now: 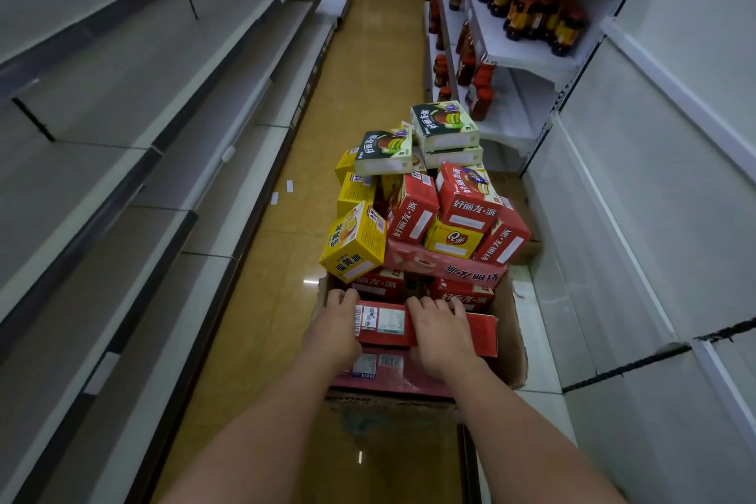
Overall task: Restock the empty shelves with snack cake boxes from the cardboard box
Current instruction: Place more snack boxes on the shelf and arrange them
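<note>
A brown cardboard box (509, 336) stands on the aisle floor, heaped with red, yellow and green snack cake boxes. At its near end lies a flat red snack cake box (386, 325) with a barcode label facing up. My left hand (333, 333) grips its left end, fingers curled over the far edge. My right hand (444, 333) lies on top of it toward the right, fingers hooked over the far edge too. A yellow box (354, 243) leans at the pile's left side. The empty grey shelves (135, 127) run along the left.
White shelving (519, 53) at the back right holds dark bottles with red caps. Blank white panels (638, 217) line the near right. The tan tiled aisle floor (368, 65) stretches ahead. Two small white tags (282, 192) lie on the floor by the left shelves.
</note>
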A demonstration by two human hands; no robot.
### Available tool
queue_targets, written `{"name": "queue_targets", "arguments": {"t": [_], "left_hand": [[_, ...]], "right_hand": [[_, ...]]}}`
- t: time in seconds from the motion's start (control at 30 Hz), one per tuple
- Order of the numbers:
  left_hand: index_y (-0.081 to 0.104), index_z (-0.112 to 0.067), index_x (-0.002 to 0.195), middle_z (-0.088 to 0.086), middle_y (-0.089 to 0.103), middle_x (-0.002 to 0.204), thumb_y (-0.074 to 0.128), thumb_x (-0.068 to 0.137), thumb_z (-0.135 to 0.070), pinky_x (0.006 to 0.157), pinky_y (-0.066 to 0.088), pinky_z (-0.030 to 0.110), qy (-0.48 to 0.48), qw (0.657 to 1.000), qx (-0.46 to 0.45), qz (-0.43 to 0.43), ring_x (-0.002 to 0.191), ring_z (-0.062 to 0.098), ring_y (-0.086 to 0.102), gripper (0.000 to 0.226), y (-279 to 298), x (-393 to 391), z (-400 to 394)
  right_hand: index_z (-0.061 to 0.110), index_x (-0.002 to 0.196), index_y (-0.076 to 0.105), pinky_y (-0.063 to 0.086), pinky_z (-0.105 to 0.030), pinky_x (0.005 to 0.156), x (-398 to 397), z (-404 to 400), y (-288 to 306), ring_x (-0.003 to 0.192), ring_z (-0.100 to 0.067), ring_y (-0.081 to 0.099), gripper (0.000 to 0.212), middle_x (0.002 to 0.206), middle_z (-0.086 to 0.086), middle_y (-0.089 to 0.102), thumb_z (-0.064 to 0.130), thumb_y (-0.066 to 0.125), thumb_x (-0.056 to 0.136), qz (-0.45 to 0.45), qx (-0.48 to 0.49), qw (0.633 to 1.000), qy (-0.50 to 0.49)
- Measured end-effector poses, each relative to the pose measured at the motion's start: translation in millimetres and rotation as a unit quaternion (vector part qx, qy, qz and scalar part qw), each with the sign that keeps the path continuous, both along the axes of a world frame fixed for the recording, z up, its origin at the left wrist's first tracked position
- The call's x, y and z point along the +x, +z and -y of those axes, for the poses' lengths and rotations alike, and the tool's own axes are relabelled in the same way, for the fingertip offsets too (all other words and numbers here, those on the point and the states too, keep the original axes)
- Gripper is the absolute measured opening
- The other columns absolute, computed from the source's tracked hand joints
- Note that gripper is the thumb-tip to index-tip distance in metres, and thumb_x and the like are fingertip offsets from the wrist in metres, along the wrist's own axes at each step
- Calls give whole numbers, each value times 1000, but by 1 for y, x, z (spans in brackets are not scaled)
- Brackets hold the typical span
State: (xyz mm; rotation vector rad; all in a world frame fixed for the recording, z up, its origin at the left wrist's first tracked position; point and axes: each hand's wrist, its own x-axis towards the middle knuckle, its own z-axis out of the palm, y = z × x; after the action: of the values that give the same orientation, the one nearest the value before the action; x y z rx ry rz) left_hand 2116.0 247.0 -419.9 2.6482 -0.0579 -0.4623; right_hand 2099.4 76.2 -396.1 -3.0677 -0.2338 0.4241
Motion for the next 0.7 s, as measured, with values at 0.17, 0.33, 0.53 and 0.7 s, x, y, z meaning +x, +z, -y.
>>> {"name": "queue_targets", "arguments": {"t": [0.17,0.33,0.53,0.7], "left_hand": [[37,-25,114,-2,37,126,75,73,-18,84,54,35,4,999,-25,35,115,14,44,57,19,3,-4],[39,-25,118,-4,40,127,75,75,-25,89,51,38,5,998,-40,45,115,15,46,56,46,6,-9],[39,-26,134,-3,38,132,66,80,-21,87,49,37,46,991,-107,70,107,17,50,60,90,8,-28],[10,-34,152,2,22,156,68,82,-24,104,41,45,229,950,-159,142,137,27,33,91,115,-7,-59]], "right_hand": [[20,138,30,8,-45,119,0,-1,21,130,-23,39,68,133,-1,44,32,64,81,3,17,1000,5],[21,139,29,14,-45,116,1,0,55,129,-25,39,72,136,-3,44,34,65,79,-19,33,999,5],[26,131,40,36,-39,97,6,-16,100,120,-27,47,62,128,-2,51,33,66,75,-24,123,992,-9],[24,133,45,45,-36,93,9,-43,124,110,-22,54,63,120,0,54,32,72,76,-60,308,946,-81]]}}
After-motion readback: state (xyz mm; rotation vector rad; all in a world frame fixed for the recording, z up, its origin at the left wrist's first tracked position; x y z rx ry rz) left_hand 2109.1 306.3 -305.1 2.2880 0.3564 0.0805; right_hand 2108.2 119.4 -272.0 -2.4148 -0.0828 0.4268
